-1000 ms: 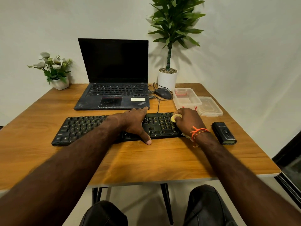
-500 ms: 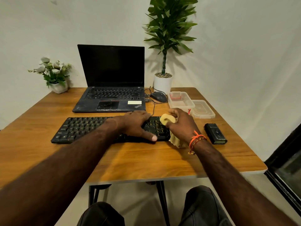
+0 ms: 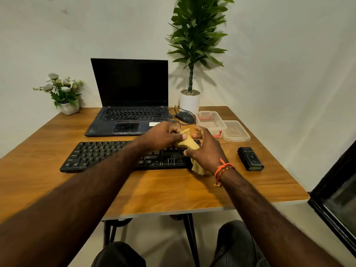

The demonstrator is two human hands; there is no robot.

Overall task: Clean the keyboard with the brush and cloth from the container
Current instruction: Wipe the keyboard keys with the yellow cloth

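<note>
A black keyboard (image 3: 100, 156) lies across the middle of the wooden table (image 3: 173, 189). Above its right end both hands meet on a yellow cloth (image 3: 187, 143). My left hand (image 3: 163, 136) pinches the cloth's upper part. My right hand (image 3: 206, 149) holds it from the right, and a loose corner hangs down below that hand onto the table. The clear plastic container (image 3: 211, 122) stands open behind my right hand, with its lid (image 3: 236, 131) beside it. I cannot make out the brush.
An open laptop (image 3: 129, 105) sits behind the keyboard, with a mouse (image 3: 185, 116) and cables to its right. A tall potted plant (image 3: 190, 97) and a small flower pot (image 3: 66, 105) stand at the back. A black device (image 3: 250, 158) lies at the right.
My left hand has lifted off the keyboard and taken hold of the cloth. My right hand has raised the cloth off the keys. The camera has tilted upward.
</note>
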